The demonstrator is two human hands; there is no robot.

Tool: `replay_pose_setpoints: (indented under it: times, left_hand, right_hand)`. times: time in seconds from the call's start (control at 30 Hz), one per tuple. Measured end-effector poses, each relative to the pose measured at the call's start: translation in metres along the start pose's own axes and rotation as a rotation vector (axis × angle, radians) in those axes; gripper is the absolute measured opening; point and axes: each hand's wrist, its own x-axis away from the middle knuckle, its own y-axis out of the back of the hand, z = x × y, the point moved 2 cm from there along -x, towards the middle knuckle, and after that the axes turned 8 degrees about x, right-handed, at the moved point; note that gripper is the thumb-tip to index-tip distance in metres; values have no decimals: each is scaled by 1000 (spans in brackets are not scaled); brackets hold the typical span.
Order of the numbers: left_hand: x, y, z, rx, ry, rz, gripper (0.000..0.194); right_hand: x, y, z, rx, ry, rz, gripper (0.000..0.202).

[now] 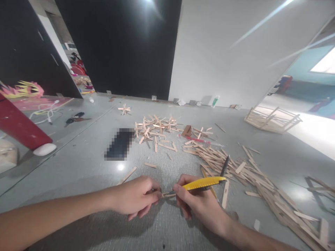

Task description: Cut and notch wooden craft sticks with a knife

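Observation:
Between finger and thumb, my left hand [137, 198] pinches a small wooden craft stick [166, 194]; its far end is hidden by the fingers. My right hand [200, 205] is closed round a yellow utility knife [204, 182], whose tip points left onto the stick. Behind that hand a dark pen-like object [224, 166] stands up at a slant. Loose craft sticks [214, 157] lie in a long heap just beyond and to the right of my right hand. A short stick piece [150, 165] rests ahead of my left hand, on the grey surface.
Farther off are a pile of small crossed stick pieces [157, 125] and a pixelated dark rectangle [119, 144]. Keys [75, 118], a white cable [48, 113] and a red cylinder [22, 122] lie left. A stick frame [273, 120] stands back right; dark panels [125, 45] rise behind.

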Motion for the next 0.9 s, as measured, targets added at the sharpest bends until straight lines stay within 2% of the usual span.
replay_pose_setpoints:
  times: [0.2, 0.4, 0.6, 0.9]
  left_hand:
    - [-3, 0, 5, 5, -3, 0, 32]
    - [-4, 0, 5, 7, -21, 8, 30]
    - [-2, 0, 2, -32, -54, 10, 33]
    - [-3, 0, 5, -41, 40, 7, 34]
  right_hand:
    - [-1, -1, 0, 11, 10, 16, 48]
    - [-2, 1, 0, 161, -1, -9, 39]
    - [-3, 1, -6, 153, 12, 34, 35]
    - [-1, 2, -4, 46, 46, 59, 36]
